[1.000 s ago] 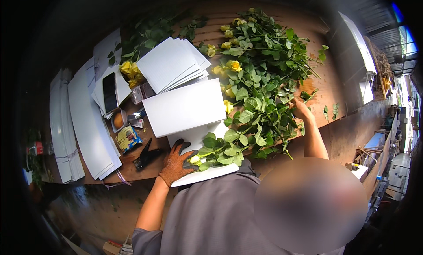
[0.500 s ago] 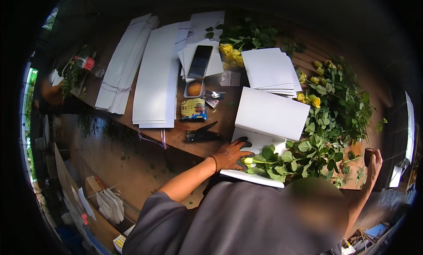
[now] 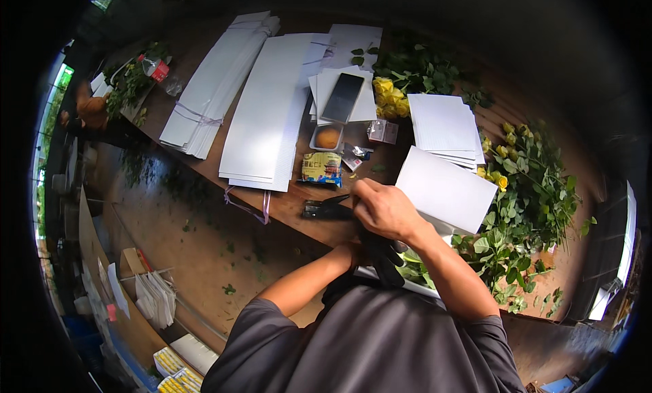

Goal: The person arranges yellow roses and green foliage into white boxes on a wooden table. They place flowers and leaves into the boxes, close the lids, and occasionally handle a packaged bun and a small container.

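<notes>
My bare right hand (image 3: 386, 208) is closed, fingertips pinched together, above the front edge of the table. What it pinches, if anything, is hidden. Just below it is my left hand (image 3: 380, 256) in a dark glove, its black fingers stretched out and pointing down; the right hand and wrist cover part of it. Beside the right fingertips lies a black stapler (image 3: 324, 208). Under my hands, green rose leaves (image 3: 415, 269) show on a white sheet (image 3: 424, 289), partly covered by my right forearm. A white board (image 3: 447, 189) stands tilted just beyond.
Yellow roses (image 3: 501, 180) with long leafy stems pile up on the right. White card sheets (image 3: 443, 127), long white board stacks (image 3: 265, 115), a phone (image 3: 342, 98), a yellow-blue packet (image 3: 321, 170) and an orange fruit in a tray (image 3: 327, 138) cover the table's back. A bottle (image 3: 155, 68) lies far left.
My right hand has come from the far right to the middle, over my left hand. My left hand has lifted off the rose head and turned. The view has shifted slightly.
</notes>
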